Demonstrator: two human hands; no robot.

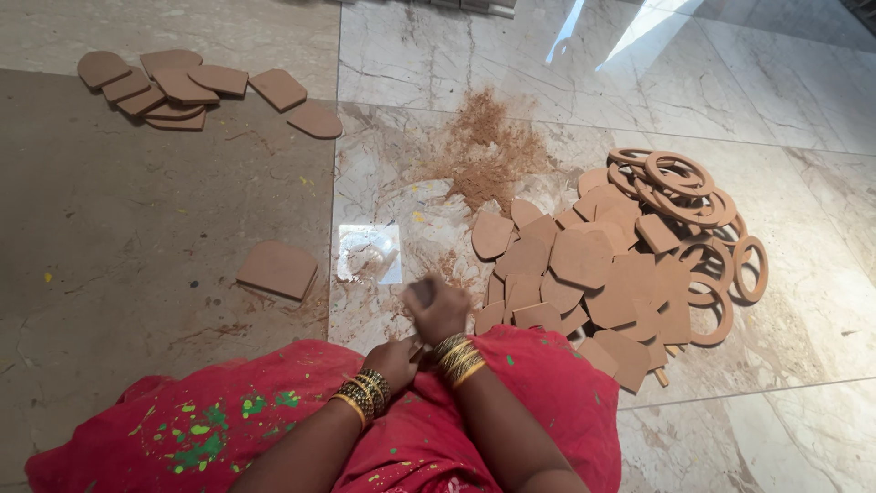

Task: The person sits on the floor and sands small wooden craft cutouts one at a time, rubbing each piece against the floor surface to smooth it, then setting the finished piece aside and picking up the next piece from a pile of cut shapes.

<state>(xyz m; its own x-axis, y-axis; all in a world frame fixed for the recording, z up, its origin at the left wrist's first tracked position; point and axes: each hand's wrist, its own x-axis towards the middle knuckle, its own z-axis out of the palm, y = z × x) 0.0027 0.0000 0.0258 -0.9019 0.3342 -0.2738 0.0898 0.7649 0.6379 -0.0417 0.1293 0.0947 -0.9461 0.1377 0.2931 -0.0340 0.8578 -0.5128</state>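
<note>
Right hand (436,309) — blurred fist, grip contents unclear; left hand (394,361) pinching small board piece over red lap. Cut fibreboard pieces (584,274) heaped just right; sawdust (484,155) beyond. Best: firm hold, short even strokes.

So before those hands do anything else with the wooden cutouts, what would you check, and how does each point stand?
1. Right hand closed in a fist over the work: ok, though blurred.
2. Left hand steadying from below: ok.
3. What the hands hold: cannot tell, hidden.
4. Pile of flat cutouts near the right hand: ok.
5. Rings stacked on the pile's far side: ok.
6. Sawdust lying on the floor: not ok, loose.
</note>
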